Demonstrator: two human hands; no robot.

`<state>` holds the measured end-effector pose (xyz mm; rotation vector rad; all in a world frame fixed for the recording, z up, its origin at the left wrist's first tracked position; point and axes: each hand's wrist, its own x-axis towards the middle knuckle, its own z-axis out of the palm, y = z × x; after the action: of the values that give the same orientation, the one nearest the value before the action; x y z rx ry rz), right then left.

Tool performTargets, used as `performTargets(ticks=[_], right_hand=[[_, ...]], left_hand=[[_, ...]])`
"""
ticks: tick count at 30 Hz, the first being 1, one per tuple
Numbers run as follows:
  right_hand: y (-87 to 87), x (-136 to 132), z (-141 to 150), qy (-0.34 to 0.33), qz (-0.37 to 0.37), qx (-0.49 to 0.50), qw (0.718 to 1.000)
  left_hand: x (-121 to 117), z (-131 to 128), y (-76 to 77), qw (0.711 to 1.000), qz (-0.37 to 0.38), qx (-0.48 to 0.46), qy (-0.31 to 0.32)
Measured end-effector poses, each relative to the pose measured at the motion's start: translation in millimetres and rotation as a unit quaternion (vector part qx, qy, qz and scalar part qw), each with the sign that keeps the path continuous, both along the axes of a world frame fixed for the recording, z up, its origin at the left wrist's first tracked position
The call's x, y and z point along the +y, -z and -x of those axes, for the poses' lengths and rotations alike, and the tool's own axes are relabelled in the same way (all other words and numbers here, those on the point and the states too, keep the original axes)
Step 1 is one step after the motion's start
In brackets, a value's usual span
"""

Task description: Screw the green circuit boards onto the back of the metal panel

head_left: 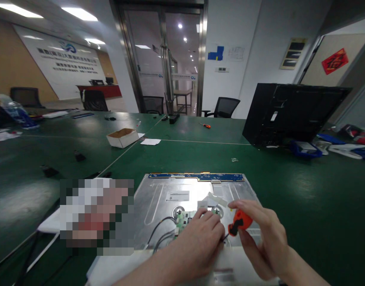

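A flat display panel lies metal back up in front of me, with a blue circuit strip along its far edge. My right hand grips the handle of an orange and black screwdriver between thumb and fingers. Its thin shaft slants down to the left, toward the side of my left hand. That hand rests with fingers curled at a green circuit board and covers part of it; what its fingertips hold, if anything, is hidden. Dark cables run from the board's left side.
A black monitor stands at the right, with a blue tray by it. A small open box and another orange screwdriver lie farther back on the green table. A pixelated patch hides the area left of the panel.
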<state>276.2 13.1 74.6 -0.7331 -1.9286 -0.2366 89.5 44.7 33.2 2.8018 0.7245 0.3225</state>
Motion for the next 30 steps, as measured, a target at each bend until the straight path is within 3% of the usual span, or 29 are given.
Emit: performTargets(ticks=[10, 30], right_hand=[[-1.5, 4.8, 4.5, -0.003, -0.024, 0.011, 1.000], [0.1, 4.6, 0.1, -0.014, -0.021, 0.001, 1.000]], left_hand=[[-1.8, 0.9, -9.8, 0.999, 0.034, 0.010, -0.008], [-0.4, 1.1, -5.0, 1.000, 0.023, -0.003, -0.011]])
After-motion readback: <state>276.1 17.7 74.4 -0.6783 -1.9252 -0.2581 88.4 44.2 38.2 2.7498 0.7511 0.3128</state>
